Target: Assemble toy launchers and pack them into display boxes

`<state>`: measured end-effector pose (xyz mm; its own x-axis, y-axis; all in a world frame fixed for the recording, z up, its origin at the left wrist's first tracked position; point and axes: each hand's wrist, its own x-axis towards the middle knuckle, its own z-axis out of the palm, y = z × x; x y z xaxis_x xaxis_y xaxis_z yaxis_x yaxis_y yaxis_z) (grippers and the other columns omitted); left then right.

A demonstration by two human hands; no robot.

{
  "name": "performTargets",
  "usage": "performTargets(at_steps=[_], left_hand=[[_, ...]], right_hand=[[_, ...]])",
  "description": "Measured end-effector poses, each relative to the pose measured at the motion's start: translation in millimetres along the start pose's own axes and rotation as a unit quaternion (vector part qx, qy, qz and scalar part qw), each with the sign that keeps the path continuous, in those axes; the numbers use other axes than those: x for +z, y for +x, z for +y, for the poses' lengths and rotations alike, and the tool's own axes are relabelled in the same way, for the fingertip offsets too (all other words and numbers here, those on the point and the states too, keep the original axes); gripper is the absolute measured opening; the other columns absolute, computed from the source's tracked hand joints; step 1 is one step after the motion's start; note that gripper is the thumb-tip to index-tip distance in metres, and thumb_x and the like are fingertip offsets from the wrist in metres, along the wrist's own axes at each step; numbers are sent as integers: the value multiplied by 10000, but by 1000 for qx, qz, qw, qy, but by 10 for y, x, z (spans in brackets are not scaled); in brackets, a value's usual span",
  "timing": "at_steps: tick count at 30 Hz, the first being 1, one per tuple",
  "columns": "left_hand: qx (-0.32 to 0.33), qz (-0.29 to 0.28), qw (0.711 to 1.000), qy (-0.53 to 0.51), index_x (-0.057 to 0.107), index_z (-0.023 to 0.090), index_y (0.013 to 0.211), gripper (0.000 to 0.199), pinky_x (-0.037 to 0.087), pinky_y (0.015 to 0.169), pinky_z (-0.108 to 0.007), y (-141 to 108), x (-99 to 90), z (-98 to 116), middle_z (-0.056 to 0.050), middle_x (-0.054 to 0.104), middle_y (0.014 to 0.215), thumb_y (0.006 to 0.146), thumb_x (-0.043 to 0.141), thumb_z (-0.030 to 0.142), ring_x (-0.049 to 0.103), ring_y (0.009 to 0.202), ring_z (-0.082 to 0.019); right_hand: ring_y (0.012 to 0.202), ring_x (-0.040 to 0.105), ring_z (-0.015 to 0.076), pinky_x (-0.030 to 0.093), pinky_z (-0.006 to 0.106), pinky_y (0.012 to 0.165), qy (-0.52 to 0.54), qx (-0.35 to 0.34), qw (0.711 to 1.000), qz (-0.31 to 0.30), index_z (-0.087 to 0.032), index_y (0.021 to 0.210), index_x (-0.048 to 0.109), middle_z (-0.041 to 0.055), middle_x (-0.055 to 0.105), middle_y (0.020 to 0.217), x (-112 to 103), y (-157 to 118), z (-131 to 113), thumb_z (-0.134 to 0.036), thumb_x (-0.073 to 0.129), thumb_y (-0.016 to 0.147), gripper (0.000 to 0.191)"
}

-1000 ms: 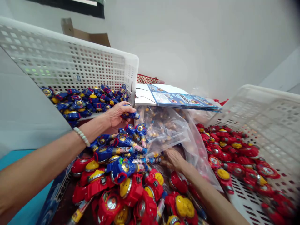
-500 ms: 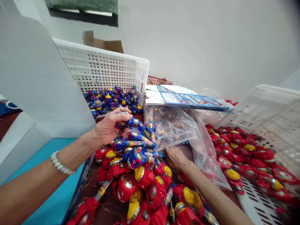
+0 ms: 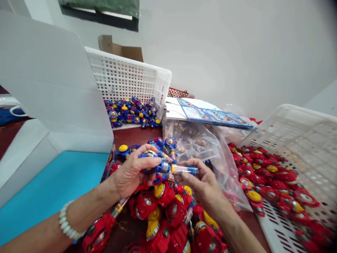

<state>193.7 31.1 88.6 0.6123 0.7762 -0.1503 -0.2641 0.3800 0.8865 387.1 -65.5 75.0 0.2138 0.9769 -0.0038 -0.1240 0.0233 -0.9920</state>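
My left hand (image 3: 131, 168), with a beaded bracelet (image 3: 66, 221) at its wrist, is closed round a blue toy top launcher-like piece (image 3: 164, 166) with a grey collar pointing right. In my right hand (image 3: 205, 181), thumb and fingers pinch a clear tube (image 3: 185, 169) with a yellow end and a blue end. The tube's yellow end faces the grey collar, nearly in line; whether they touch I cannot tell. Just behind are several blue toys (image 3: 171, 142). Below both hands lies a pile of red toys with yellow parts (image 3: 160, 225).
A white basket (image 3: 131, 70) of blue toys is at the back left. Another white basket (image 3: 302, 130) with red toys tilts at the right. Printed cardboard sheets (image 3: 210, 114) rest above a clear plastic bag (image 3: 210, 147). An open white box (image 3: 65, 95) with a blue bottom stands left.
My right hand has come up from beside the plastic bag with a tube. My left hand has moved right and down with the blue toy, bringing the two together. The view has shifted slightly.
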Motion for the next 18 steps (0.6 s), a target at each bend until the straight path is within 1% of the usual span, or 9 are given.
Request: performTargets(at_steps=[1, 3, 6, 8, 11, 13, 16, 18], left_hand=[[-3, -5, 1000, -7, 470, 243, 976, 376, 388, 359, -190, -10, 32, -27, 28, 590, 625, 689, 709, 288, 497, 415, -104], [3, -7, 1000, -14, 466, 242, 976, 382, 380, 347, -181, -32, 68, -56, 36, 585, 613, 688, 713, 290, 479, 403, -95], [22, -10, 1000, -18, 469, 243, 956, 383, 362, 319, -170, -73, 73, -47, 53, 563, 602, 677, 726, 294, 441, 381, -80], [29, -15, 999, -15, 472, 245, 940, 373, 349, 301, -165, -101, 70, -21, 59, 553, 600, 673, 726, 300, 419, 366, -72], [38, -35, 998, 25, 487, 241, 922, 333, 322, 287, -153, -127, 70, 9, 78, 480, 498, 685, 715, 301, 369, 340, -69], [42, -46, 997, 52, 494, 240, 909, 303, 302, 286, -148, -136, 68, 7, 84, 432, 446, 697, 701, 306, 345, 334, -72], [51, -53, 995, 72, 494, 250, 910, 303, 291, 292, -156, -155, 69, -21, 82, 431, 467, 697, 696, 323, 334, 338, -73], [79, -54, 991, 97, 509, 259, 923, 295, 301, 318, -159, -177, 82, -27, 74, 456, 518, 703, 693, 328, 344, 358, -70]], right_hand=[[771, 669, 137, 531, 275, 728, 21, 0, 1000, -7, -229, 973, 484, 14, 674, 983, 91, -33, 11, -347, 745, 742, 367], [751, 658, 126, 525, 264, 719, 8, -1, 1000, -14, -232, 1010, 509, 5, 667, 952, 189, -75, 54, -348, 725, 769, 344], [659, 616, 119, 505, 250, 653, -87, -18, 996, -18, -215, 1060, 559, -1, 648, 850, 192, -105, 115, -402, 676, 801, 339], [695, 607, 140, 494, 258, 658, -161, -62, 985, -9, -202, 1044, 605, 17, 649, 876, 163, -116, 135, -424, 648, 811, 324], [855, 606, 184, 473, 277, 767, -238, -144, 960, 2, -205, 1034, 645, 31, 663, 957, 137, -137, 134, -398, 622, 828, 283], [847, 601, 179, 461, 270, 776, -260, -168, 951, 1, -209, 1048, 648, 24, 671, 930, 139, -163, 114, -375, 611, 839, 269], [780, 585, 156, 451, 242, 716, -260, -162, 952, 4, -208, 1015, 658, 14, 666, 872, 158, -217, 71, -382, 626, 831, 256], [680, 554, 124, 434, 213, 613, -235, -117, 965, 1, -201, 979, 659, 1, 635, 784, 168, -248, 53, -423, 640, 817, 276]])
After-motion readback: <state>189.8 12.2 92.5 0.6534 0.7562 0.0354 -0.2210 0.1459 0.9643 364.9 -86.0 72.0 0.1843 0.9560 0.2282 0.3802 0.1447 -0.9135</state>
